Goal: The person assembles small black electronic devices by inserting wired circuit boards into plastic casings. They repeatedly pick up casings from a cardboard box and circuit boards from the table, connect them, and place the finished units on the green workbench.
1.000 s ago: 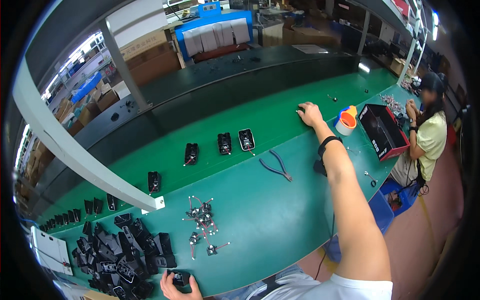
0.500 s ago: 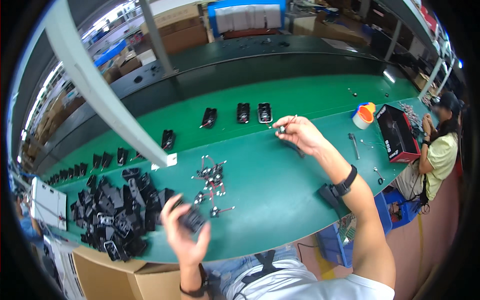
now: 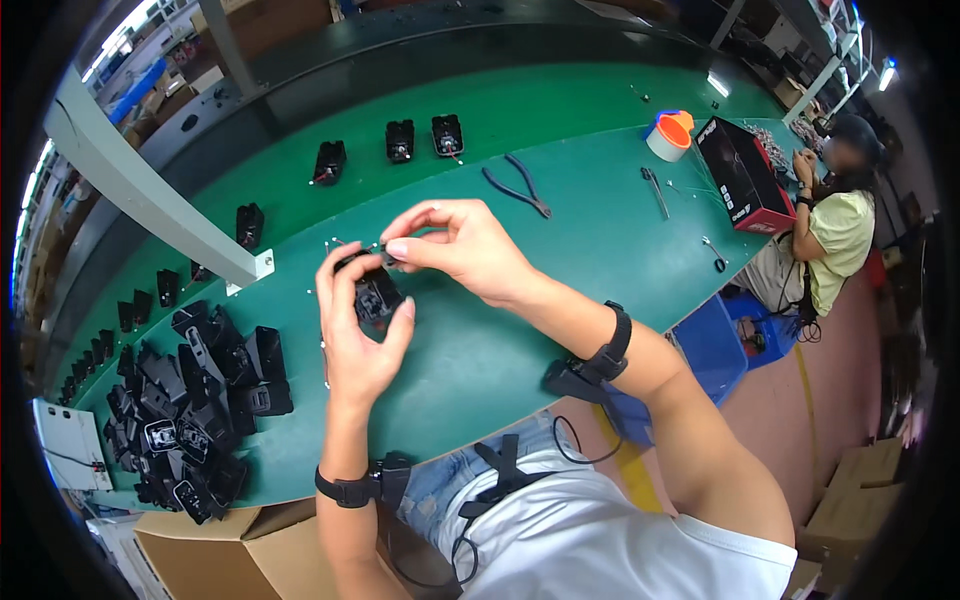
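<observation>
My left hand (image 3: 358, 330) grips a black plastic housing (image 3: 378, 300) between thumb and fingers, its open side showing parts within. Close against the top of this housing, my right hand (image 3: 455, 250) pinches a small dark part (image 3: 389, 257); its detail is mostly covered by my fingertips. A few small wired parts peek out behind my left hand, which hides the rest. To the left lies a heap of black housings (image 3: 215, 350). Dark-handled pliers (image 3: 522, 190) rest on the green table beyond my right hand.
Black housings (image 3: 399, 142) stand in a row along the far green strip. A grey post (image 3: 160, 190) rises at the left. On the right are an orange-and-white container (image 3: 670, 138), a black-and-red box (image 3: 745, 180), scissors (image 3: 714, 255) and a seated person (image 3: 840, 225). A cardboard box (image 3: 220, 560) is below.
My hands have come together: the left brought the housing up, and the right moved left to it with the small part. The view has shifted, and the pliers are now uncovered.
</observation>
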The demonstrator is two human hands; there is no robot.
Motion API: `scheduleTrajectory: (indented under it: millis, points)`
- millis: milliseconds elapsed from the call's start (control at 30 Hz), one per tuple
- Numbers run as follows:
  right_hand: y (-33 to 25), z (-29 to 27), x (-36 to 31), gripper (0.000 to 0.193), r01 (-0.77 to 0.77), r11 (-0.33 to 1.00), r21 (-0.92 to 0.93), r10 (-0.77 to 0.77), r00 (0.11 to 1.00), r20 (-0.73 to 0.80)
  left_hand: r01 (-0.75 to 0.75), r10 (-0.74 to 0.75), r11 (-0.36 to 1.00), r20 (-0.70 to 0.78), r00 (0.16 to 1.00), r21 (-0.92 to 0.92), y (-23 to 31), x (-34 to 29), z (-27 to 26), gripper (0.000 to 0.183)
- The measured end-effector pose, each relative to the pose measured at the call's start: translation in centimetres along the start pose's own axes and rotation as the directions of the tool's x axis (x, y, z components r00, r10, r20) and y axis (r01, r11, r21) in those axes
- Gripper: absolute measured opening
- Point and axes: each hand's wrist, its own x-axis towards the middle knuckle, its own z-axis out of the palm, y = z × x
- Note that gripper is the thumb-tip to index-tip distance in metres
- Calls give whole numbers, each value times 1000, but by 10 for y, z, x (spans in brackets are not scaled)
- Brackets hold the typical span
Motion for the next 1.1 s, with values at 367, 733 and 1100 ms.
scheduleTrajectory:
  millis: [367, 733, 1100]
  points:
    - [-40, -6, 79, 16, 369, 907, 203, -283, 891, -354, 119, -110, 993, 437, 893, 5, 59, -12, 9, 26]
    - [-82, 46, 150, 8, 545, 830, 115, -451, 779, -435, 568, -224, 652, 589, 777, -502, 35, 5, 39, 46]
    - [-20, 12, 157, 5, 516, 102, -851, -806, 544, 233, 569, -296, 618, 510, 807, -542, 95, 1, 25, 41]
